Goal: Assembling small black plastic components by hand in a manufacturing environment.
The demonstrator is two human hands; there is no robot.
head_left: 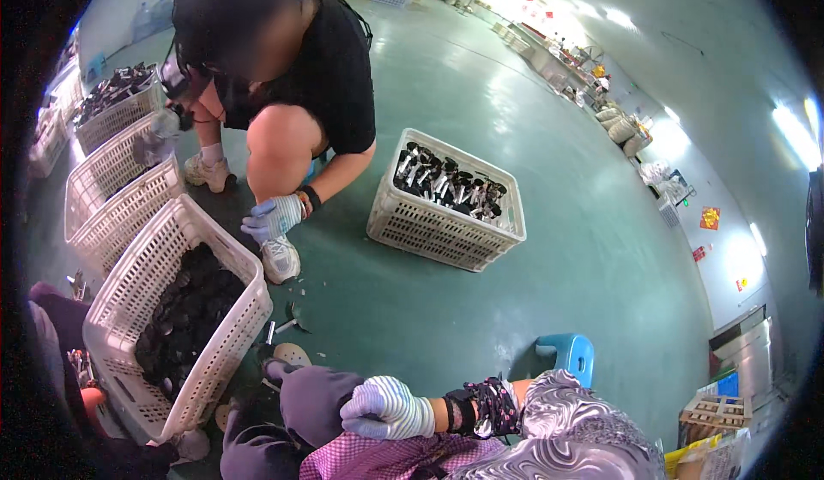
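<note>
My right hand [388, 408], in a white glove with blue stripes, rests curled on my purple-clad knee [316, 398]. Its fingers are folded in and nothing shows in them. My left hand does not appear. Left of my knees stands a white slatted crate [245, 330] partly filled with dark, flat, rounded pieces [190, 308]. On the floor beside this crate lies a piece with a dark head and a silvery stem [290, 320]. Another white crate [442, 231], farther off, is full of similar black-headed pieces with shiny stems [446, 181].
A person in a black shirt [343, 77] crouches opposite, a gloved hand [275, 219] hanging by their shoe. More white crates [116, 193] line the left side. A blue stool [573, 356] stands right of my knees. Cartons and a wooden pallet [714, 411] sit far right.
</note>
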